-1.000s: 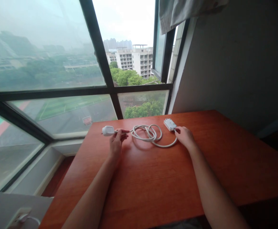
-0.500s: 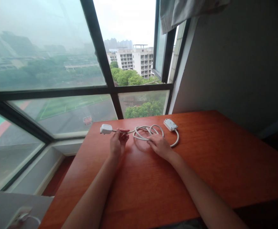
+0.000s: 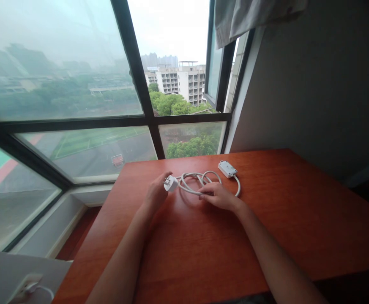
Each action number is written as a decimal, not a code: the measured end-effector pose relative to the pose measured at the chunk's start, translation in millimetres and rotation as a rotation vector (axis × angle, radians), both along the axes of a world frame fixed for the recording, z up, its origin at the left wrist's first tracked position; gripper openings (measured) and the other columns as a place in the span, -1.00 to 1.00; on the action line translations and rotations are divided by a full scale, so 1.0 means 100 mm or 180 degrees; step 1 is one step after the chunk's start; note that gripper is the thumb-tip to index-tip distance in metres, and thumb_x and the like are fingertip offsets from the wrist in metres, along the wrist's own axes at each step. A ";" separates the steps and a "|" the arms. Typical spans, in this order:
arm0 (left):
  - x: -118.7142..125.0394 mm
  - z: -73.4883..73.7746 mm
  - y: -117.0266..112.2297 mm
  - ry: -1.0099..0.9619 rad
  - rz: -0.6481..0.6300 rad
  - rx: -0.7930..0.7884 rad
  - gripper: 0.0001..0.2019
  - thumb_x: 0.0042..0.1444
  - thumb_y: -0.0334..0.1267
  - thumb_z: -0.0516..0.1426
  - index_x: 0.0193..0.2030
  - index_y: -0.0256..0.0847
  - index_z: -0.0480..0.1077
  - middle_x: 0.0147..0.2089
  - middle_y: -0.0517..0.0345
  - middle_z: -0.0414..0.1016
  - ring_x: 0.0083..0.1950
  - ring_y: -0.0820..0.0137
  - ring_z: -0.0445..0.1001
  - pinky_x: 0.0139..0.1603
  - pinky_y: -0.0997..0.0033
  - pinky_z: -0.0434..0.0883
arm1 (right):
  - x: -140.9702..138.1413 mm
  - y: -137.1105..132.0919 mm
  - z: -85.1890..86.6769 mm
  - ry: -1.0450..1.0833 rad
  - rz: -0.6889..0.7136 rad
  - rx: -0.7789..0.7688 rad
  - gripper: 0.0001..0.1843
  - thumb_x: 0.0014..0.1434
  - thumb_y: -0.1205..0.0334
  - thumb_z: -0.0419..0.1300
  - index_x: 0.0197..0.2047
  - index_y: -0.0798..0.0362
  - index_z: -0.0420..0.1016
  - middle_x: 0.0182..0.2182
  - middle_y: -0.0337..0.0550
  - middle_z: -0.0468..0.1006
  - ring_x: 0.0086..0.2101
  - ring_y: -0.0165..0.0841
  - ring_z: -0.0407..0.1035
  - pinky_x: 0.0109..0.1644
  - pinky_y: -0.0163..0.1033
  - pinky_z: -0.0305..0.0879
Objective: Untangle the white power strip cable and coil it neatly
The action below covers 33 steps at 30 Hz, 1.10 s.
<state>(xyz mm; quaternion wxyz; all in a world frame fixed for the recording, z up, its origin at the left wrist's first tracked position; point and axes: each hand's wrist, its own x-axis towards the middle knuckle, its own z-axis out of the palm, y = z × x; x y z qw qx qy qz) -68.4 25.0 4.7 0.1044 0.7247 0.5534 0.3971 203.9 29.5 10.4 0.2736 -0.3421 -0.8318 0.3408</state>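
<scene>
Wooden table (image 3: 266, 236): plug (image 3: 170, 183) is pinched in left hand (image 3: 155, 195), cord (image 3: 190, 188) is best pinned under flat right hand (image 3: 220, 197).

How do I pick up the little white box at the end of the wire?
Pinch the white box across its two long sides, from above. It lies flat on the table, so there is nothing to get under. Probably come from the right: the cable leaves the box's near end, and its coil lies to the left.
</scene>
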 end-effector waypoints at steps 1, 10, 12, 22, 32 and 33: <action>0.00 0.02 -0.02 0.0242 -0.0079 0.0075 -0.65 0.04 -0.45 0.06 -0.04 -0.14 0.42 -0.20 0.03 0.59 -0.27 0.28 0.54 -0.24 0.36 0.42 | 0.00 -0.01 0.01 -0.0091 -0.0001 0.0009 -0.79 0.18 0.20 0.18 -0.26 0.00 0.66 -0.40 -0.19 0.65 -0.38 -0.32 0.44 -0.27 -0.29 0.29; 0.58 0.16 -0.27 0.0239 -0.1615 0.0283 -0.81 0.26 -0.28 0.06 -0.10 -0.20 0.49 -0.14 -0.04 0.55 -0.21 0.35 0.50 -0.18 0.42 0.41 | -0.28 -0.07 -0.17 0.0371 -0.0530 0.0228 -0.53 0.12 0.19 0.23 0.12 0.01 0.49 -0.03 -0.03 0.59 -0.07 -0.16 0.48 -0.03 -0.16 0.37; 0.64 0.16 -0.28 -0.0146 -0.1812 -0.0013 -0.80 0.24 -0.19 0.13 -0.19 -0.24 0.53 -0.24 -0.01 0.55 -0.34 0.42 0.45 -0.31 0.48 0.37 | -0.28 -0.05 -0.18 0.0513 -0.0419 -0.0109 -0.59 0.13 0.15 0.24 0.05 0.04 0.53 -0.09 -0.03 0.61 -0.11 -0.16 0.49 -0.04 -0.15 0.38; 0.23 0.35 -0.17 -0.0456 -0.1506 -0.0421 -0.72 0.23 -0.12 0.13 -0.25 -0.30 0.55 -0.41 0.10 0.45 -0.43 0.47 0.31 -0.43 0.51 0.21 | -0.12 -0.03 0.08 0.1822 -0.0585 -0.1984 -0.76 -0.03 0.11 0.30 -0.34 0.10 0.54 -0.39 -0.18 0.55 -0.42 -0.40 0.37 -0.34 -0.32 0.25; 0.17 0.33 -0.13 0.0663 -0.0854 -0.0024 -0.65 0.28 -0.06 0.04 -0.35 -0.24 0.51 -0.47 0.15 0.42 -0.46 0.48 0.26 -0.40 0.50 0.13 | -0.02 -0.02 0.13 0.2281 -0.0775 -0.2066 -0.73 -0.01 0.05 0.29 -0.38 0.10 0.46 -0.59 -0.34 0.32 -0.65 -0.55 0.05 -0.61 -0.37 -0.13; 0.18 0.33 -0.14 0.0799 -0.0799 -0.0052 -0.65 0.28 -0.05 0.03 -0.34 -0.22 0.52 -0.46 0.14 0.45 -0.46 0.47 0.27 -0.40 0.49 0.12 | -0.03 -0.02 0.13 0.2245 -0.0784 -0.2001 -0.74 -0.01 0.06 0.30 -0.39 0.10 0.46 -0.59 -0.34 0.33 -0.64 -0.56 0.05 -0.61 -0.37 -0.13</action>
